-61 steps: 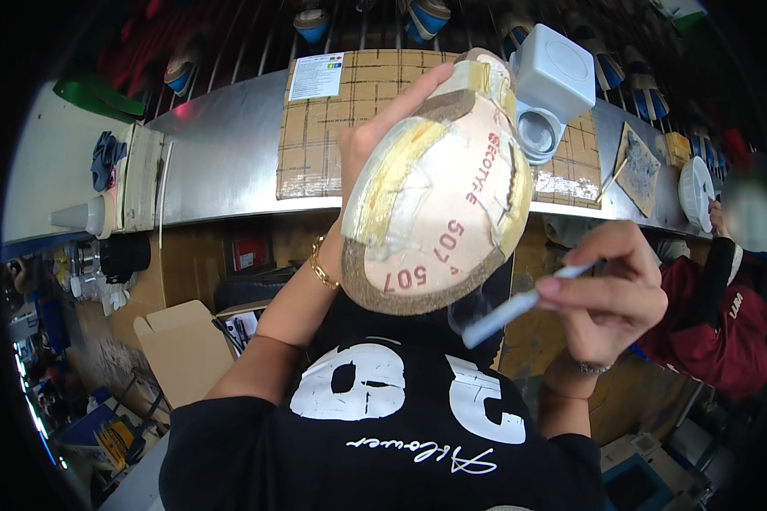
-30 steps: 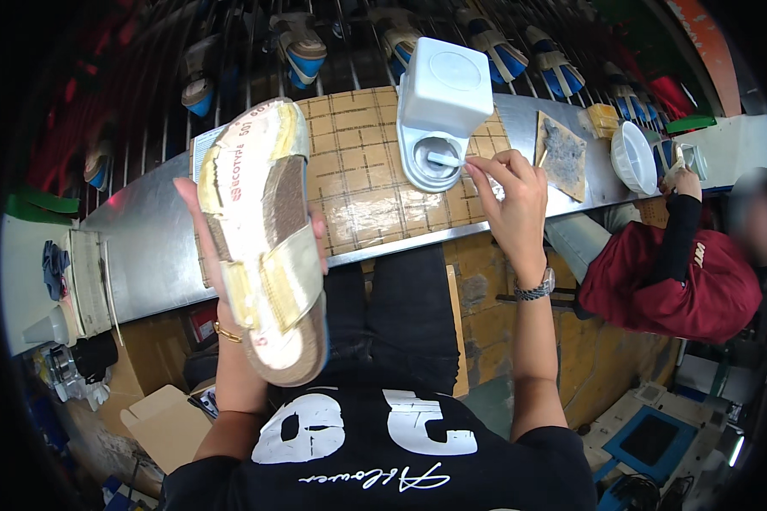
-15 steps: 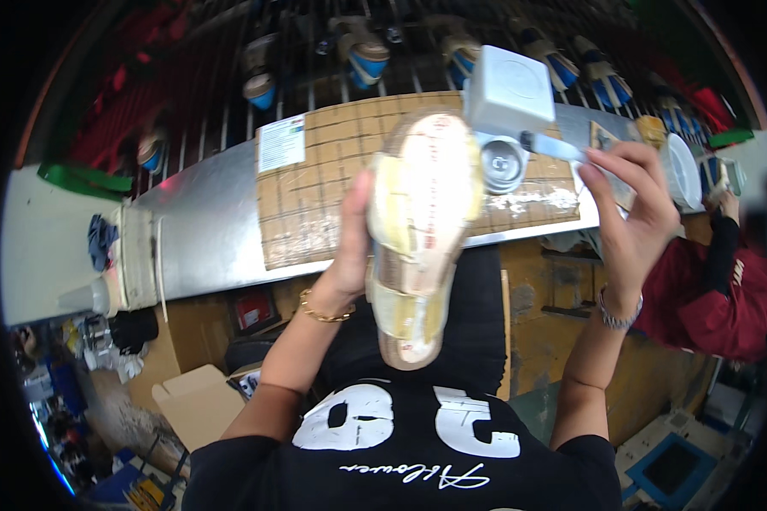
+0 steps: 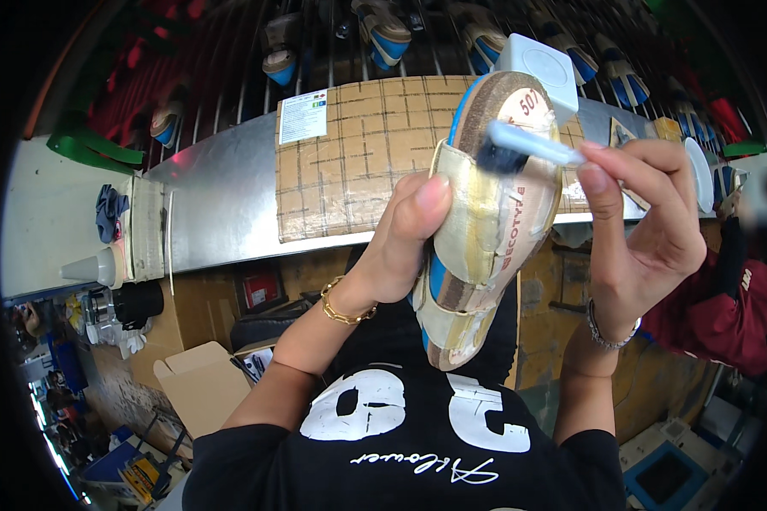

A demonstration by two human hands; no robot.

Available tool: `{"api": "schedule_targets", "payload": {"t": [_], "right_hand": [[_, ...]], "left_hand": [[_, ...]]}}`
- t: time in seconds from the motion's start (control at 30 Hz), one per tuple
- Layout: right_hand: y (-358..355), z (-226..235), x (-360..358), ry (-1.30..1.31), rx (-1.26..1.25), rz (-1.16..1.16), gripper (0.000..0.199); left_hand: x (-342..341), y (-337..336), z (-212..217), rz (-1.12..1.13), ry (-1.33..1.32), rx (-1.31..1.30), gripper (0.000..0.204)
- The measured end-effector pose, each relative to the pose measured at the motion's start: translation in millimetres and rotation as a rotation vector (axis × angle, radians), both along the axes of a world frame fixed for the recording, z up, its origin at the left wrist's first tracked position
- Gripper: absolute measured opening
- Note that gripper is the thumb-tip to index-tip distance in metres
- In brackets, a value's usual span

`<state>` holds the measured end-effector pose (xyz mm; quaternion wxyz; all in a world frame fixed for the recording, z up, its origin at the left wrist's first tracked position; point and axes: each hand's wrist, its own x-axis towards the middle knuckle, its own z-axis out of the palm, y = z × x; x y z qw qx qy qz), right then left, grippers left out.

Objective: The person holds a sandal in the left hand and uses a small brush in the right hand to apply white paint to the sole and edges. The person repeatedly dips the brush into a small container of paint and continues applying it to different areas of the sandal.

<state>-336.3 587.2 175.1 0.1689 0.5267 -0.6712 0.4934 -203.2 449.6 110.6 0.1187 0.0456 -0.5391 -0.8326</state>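
Note:
My left hand [image 4: 396, 238] grips a sandal [image 4: 484, 226] by its side, thumb pressed on a pale strap. The sandal's underside is turned up toward me, its pale straps folded over onto it and a blue strip showing along one side. Between the thumb and fingertips of my right hand [image 4: 648, 209] is a small brush [image 4: 533, 145] with a light blue handle. Its dark bristles are blurred and lie over the broad upper part of the sandal's underside; whether they touch it I cannot tell.
A cardboard sheet [image 4: 349, 170] covers part of the metal table [image 4: 213, 196]. A white block-shaped container [image 4: 541, 68] stands behind the sandal. Sandals hang or rest on a rack of bars [image 4: 435, 60] beyond. At right, a person in a dark red top [image 4: 716, 307] works nearby.
The brush has moved left from beside the metal can to over the sandal's underside. The sandal has shifted right and tilted, showing its blue side; it now hides the can.

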Motion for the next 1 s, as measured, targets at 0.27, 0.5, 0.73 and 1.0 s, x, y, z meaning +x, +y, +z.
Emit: {"api": "schedule_targets", "payload": {"t": [0.27, 0.5, 0.73, 1.0], "right_hand": [[9.2, 1.5, -0.1, 0.022, -0.017, 0.088, 0.023], [16.7, 5.2, -5.1, 0.029, 0.047, 0.156, 0.025], [19.6, 8.0, -7.2, 0.095, 0.074, 0.18, 0.025], [28.2, 15.8, -15.7, 0.187, 0.152, 0.224, 0.026]], "left_hand": [[1.2, 2.0, 5.2, -0.05, -0.012, 0.0, 0.096], [1.9, 3.2, 10.1, -0.081, -0.022, 0.007, 0.105], [6.0, 4.7, 13.5, -0.104, -0.044, 0.007, 0.114], [5.4, 10.9, 19.4, -0.096, -0.077, 0.042, 0.115]]}}
